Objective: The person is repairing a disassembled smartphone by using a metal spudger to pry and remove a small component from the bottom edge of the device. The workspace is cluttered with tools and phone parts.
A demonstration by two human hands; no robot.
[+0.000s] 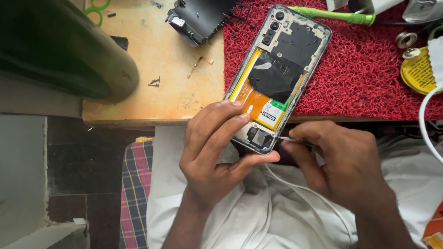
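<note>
While the left hand (217, 152) grips the opened phone (277, 76) by its lower end, long axis running up-right over the worktop (157, 60) edge, the right hand (341, 161) pinches a thin metal tool (290, 139) at its lower right edge.

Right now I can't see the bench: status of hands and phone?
Left hand grips opened phone at bottom end. Right hand holds thin metal tool at its edge. White cable below.
</note>
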